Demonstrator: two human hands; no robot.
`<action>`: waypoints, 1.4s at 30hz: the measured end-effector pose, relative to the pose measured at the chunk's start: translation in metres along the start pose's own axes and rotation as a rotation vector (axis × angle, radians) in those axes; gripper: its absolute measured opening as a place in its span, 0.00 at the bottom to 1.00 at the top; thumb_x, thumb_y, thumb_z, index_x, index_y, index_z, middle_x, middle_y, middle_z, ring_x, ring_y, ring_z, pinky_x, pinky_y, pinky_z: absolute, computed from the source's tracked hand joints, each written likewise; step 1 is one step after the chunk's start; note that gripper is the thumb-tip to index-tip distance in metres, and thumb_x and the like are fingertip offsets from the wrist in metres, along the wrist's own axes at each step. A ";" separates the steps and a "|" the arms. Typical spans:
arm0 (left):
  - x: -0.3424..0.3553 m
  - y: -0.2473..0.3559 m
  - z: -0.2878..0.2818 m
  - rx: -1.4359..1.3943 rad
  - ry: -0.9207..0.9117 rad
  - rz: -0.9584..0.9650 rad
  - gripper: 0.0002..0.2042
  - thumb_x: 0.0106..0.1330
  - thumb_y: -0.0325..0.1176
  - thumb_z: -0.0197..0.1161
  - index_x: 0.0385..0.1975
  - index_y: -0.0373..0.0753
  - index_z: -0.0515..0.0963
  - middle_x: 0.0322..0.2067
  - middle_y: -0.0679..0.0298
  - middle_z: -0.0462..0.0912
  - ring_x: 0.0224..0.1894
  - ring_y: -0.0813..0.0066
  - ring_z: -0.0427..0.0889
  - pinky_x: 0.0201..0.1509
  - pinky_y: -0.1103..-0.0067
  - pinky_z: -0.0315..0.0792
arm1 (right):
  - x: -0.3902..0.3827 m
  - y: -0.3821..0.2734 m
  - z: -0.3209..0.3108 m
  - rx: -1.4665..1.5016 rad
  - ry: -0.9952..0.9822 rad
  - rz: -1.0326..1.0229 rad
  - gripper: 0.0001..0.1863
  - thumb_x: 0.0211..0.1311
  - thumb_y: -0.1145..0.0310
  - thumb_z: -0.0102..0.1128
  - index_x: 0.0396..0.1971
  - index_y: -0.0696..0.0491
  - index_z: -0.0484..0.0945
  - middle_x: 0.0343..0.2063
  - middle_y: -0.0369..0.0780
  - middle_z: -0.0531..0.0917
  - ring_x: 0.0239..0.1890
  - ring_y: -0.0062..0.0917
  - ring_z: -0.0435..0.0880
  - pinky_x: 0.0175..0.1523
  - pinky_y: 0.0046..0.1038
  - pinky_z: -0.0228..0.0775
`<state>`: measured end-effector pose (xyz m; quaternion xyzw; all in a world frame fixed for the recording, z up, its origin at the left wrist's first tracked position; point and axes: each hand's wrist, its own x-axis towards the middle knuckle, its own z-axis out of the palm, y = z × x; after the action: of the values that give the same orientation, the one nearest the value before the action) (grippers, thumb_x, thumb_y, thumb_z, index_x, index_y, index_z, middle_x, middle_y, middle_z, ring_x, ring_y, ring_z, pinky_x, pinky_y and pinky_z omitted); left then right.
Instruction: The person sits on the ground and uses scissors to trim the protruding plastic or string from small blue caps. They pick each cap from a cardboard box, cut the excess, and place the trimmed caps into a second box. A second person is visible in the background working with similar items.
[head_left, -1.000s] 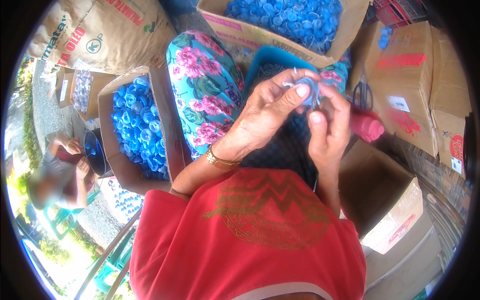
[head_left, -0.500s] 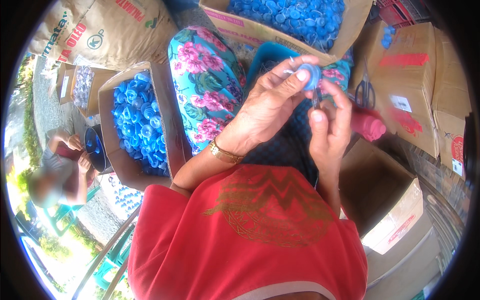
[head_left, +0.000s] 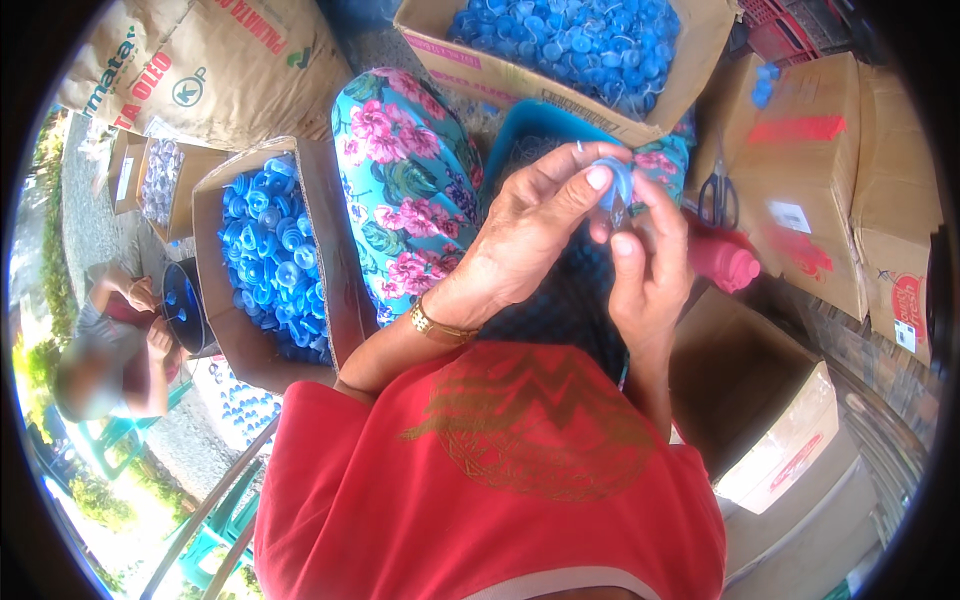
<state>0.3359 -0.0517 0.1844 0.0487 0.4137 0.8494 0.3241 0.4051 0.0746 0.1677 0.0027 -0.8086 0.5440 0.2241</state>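
"One small, round, translucent blue plastic piece (head_left: 618, 180): where is it?"

"Held up in the bare left hand (head_left: 530, 225), near a turquoise plastic tub (head_left: 563, 115). Beyond that, an open brown cardboard box (head_left: 520, 75) is heaped with blue plastic pieces (head_left: 565, 40)."

"How are the hands set?"

"The left pinches it between thumb and fingers. The bare right hand (head_left: 650, 250) curls close beside it; I can't tell whether that one grips anything."

Over my feed I see red lettering (head_left: 155, 78) and a circled mark (head_left: 188, 93) on the sack (head_left: 262, 100), pink print (head_left: 432, 47) on the top box (head_left: 500, 74), white labels (head_left: 790, 216) on two cartons (head_left: 825, 130), a red oval logo (head_left: 797, 460) on the lower box (head_left: 765, 478), and a gold emblem (head_left: 550, 440) on the shirt (head_left: 390, 520).
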 end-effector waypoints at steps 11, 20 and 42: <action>-0.004 0.008 0.007 0.156 -0.013 0.032 0.21 0.68 0.43 0.54 0.52 0.32 0.71 0.29 0.72 0.73 0.27 0.85 0.65 0.33 0.87 0.63 | -0.002 -0.004 -0.002 0.065 0.012 0.016 0.19 0.65 0.65 0.53 0.52 0.59 0.69 0.36 0.40 0.81 0.23 0.16 0.72 0.28 0.20 0.65; -0.005 0.000 0.002 0.245 -0.036 0.019 0.20 0.69 0.42 0.53 0.50 0.32 0.73 0.26 0.72 0.73 0.25 0.86 0.64 0.29 0.87 0.60 | 0.003 0.001 0.002 0.386 0.023 0.251 0.17 0.68 0.64 0.47 0.51 0.57 0.67 0.20 0.31 0.70 0.20 0.11 0.64 0.25 0.15 0.55; -0.005 -0.003 0.002 -0.138 0.013 -0.080 0.16 0.67 0.40 0.56 0.47 0.35 0.75 0.33 0.70 0.76 0.29 0.85 0.67 0.32 0.86 0.63 | -0.007 0.006 0.009 0.081 0.066 0.031 0.16 0.67 0.67 0.49 0.50 0.58 0.69 0.41 0.43 0.80 0.37 0.25 0.81 0.40 0.25 0.72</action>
<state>0.3414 -0.0523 0.1844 0.0040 0.3577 0.8626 0.3578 0.4067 0.0673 0.1568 -0.0185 -0.7781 0.5794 0.2419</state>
